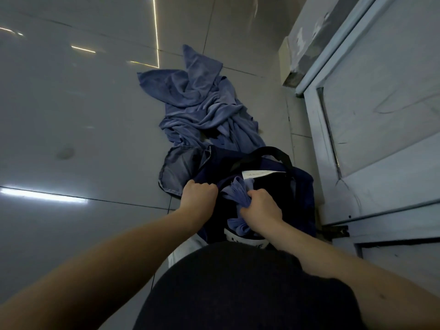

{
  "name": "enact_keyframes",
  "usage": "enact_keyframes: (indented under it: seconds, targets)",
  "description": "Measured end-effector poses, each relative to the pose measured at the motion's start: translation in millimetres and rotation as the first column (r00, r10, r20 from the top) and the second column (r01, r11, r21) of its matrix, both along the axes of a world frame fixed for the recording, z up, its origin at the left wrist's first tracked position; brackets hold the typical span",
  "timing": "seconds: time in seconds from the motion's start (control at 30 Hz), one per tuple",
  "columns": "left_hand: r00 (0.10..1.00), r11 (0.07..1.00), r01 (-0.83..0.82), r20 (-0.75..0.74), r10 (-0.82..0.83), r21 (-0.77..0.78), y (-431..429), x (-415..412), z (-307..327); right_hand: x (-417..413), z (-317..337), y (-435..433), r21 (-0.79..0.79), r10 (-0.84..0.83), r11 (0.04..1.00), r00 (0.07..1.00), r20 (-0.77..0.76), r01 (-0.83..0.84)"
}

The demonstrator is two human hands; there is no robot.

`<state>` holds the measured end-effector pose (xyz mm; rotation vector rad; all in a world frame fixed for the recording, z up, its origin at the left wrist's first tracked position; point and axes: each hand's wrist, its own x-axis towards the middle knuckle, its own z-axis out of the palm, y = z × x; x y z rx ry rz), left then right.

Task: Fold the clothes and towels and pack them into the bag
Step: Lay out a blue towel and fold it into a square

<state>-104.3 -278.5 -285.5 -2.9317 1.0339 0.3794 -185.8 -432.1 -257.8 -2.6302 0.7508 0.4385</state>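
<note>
A dark navy bag [302, 186] with a black strap stands on the floor in front of me, its mouth open. My left hand [198, 196] grips the bag's left rim. My right hand [260, 207] holds a bunched blue cloth [237, 190] over the bag's opening. A white label shows inside the bag. Beyond the bag lies a crumpled pile of blue clothes and towels [200, 103], and a grey-blue denim piece [178, 170] lies flat against the bag's left side.
Glossy grey floor tiles [71, 115] spread to the left and ahead. A white panelled door [381, 115] stands close on the right, right next to the bag. My dark-clothed body fills the lower middle of the view.
</note>
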Motion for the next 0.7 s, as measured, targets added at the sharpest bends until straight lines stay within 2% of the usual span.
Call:
enact_keyframes:
  seconds: [0.13, 0.37, 0.47, 0.6, 0.7]
  targets:
    - [0.999, 0.999, -0.041, -0.032, 0.042, 0.019, -3, 9, -3, -3, -3, 2, -0.003, -0.006, 1.000, 1.000, 0.012, 0.006]
    - [0.967, 0.939, -0.252, -0.094, 0.236, -0.235, 4, 14, -1, 2, -3, 5, 0.007, 0.053, 0.999, 0.999, -0.009, -0.053]
    - [0.944, 0.866, -0.330, -0.134, 0.302, -0.375, 6, 12, 6, 11, -1, 7, 0.006, 0.067, 0.998, 0.998, -0.009, -0.067]
    - [0.894, 0.737, -0.447, -0.224, 0.387, -0.508, 13, 10, 8, 20, -4, 16, -0.097, 0.023, 0.995, 0.991, 0.132, -0.011]
    - [0.855, 0.647, -0.518, -0.316, 0.411, -0.559, 22, 10, 1, 17, -19, 27, -0.110, 0.030, 0.994, 1.000, 0.010, -0.028]
